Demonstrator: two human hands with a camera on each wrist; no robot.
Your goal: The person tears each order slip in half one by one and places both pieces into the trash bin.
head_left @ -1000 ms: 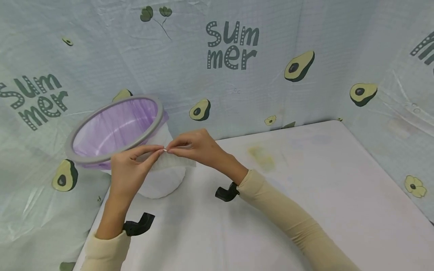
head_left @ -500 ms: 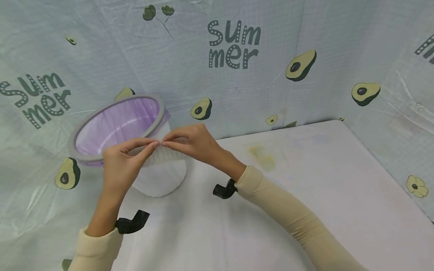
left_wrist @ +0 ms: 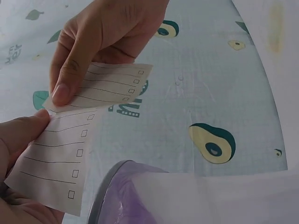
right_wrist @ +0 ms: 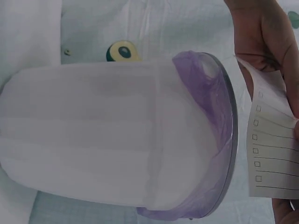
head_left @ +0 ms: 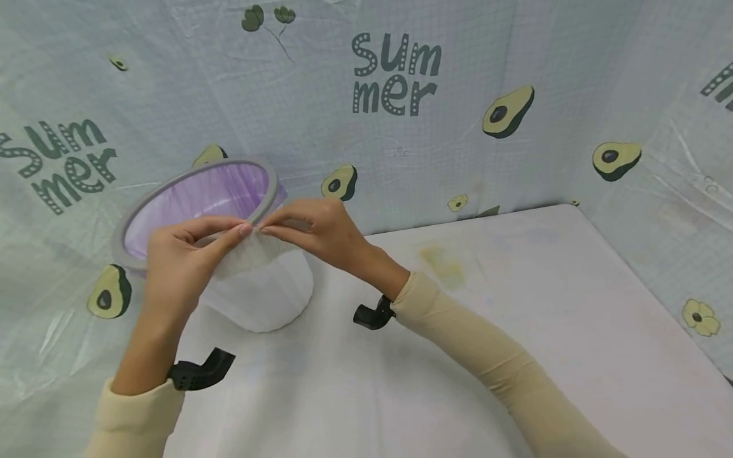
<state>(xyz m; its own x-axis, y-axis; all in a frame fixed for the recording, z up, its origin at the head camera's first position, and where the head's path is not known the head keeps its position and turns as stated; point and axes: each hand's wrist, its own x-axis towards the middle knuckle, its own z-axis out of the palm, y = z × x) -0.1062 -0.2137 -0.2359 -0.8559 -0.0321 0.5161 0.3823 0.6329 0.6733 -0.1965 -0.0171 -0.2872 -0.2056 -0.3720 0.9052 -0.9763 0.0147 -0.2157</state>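
A lined paper sheet (left_wrist: 56, 154) with a column of small checkboxes hangs between both hands. My left hand (head_left: 172, 267) pinches it between thumb and fingers, and my right hand (head_left: 323, 229) pinches it close beside. Between the fingertips the sheet divides into two parts at an angle; whether this is a tear or a fold I cannot tell. Just beyond the hands stands a white bin (head_left: 263, 296), lined with a purple bag (head_left: 235, 191) under a grey rim (head_left: 118, 238). In the head view the left hand overlaps part of the rim.
The bin stands on a white table (head_left: 458, 356), at its left back part. Behind and beside the table hangs a pale curtain (head_left: 286, 102) printed with avocados and "summer". Black wrist cameras (head_left: 203, 370) stick out from both wrists.
Both hands have moved left and slightly up with the paper, so the left hand now overlaps more of the bin's rim. The bin has stayed in place.
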